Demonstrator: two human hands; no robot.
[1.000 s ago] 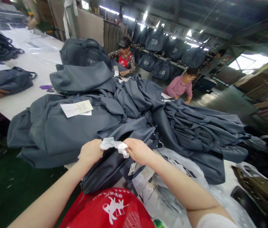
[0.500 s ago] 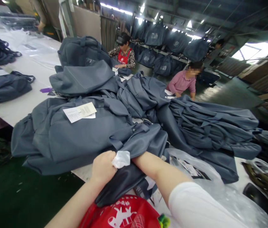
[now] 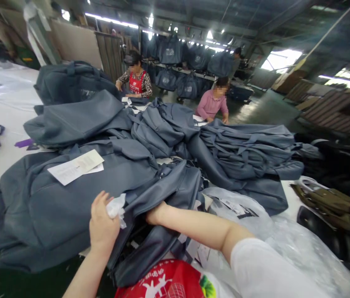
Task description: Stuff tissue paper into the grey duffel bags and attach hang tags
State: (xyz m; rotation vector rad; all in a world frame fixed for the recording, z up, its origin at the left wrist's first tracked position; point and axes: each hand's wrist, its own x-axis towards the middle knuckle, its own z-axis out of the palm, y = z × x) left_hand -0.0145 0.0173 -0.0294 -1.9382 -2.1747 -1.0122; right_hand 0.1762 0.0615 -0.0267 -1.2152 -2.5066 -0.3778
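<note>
My left hand (image 3: 104, 223) closes around a crumpled white piece (image 3: 117, 209), thin like tissue or film, beside the mouth of a dark grey-blue bag (image 3: 175, 186). Into that bag's opening reaches my right hand (image 3: 155, 213); its fingers are hidden under the fabric. The near flap (image 3: 147, 256) of the bag droops toward me, so the opening gapes. To the left lies a larger grey-blue duffel bag (image 3: 69, 207), with white and cream paper tags (image 3: 75, 166) on top.
More grey-blue bags (image 3: 78, 120) are heaped behind, with a folded stack (image 3: 249, 149) at right. Clear plastic wrap (image 3: 299, 248) spreads at lower right, near an olive bag (image 3: 333, 203). Two people (image 3: 136, 80) work across the table. Bags hang on a rack (image 3: 175, 64).
My left hand has moved left and away from the bag's edge, still holding the white piece. The bag's mouth has widened around my right hand. The view has swung to the right.
</note>
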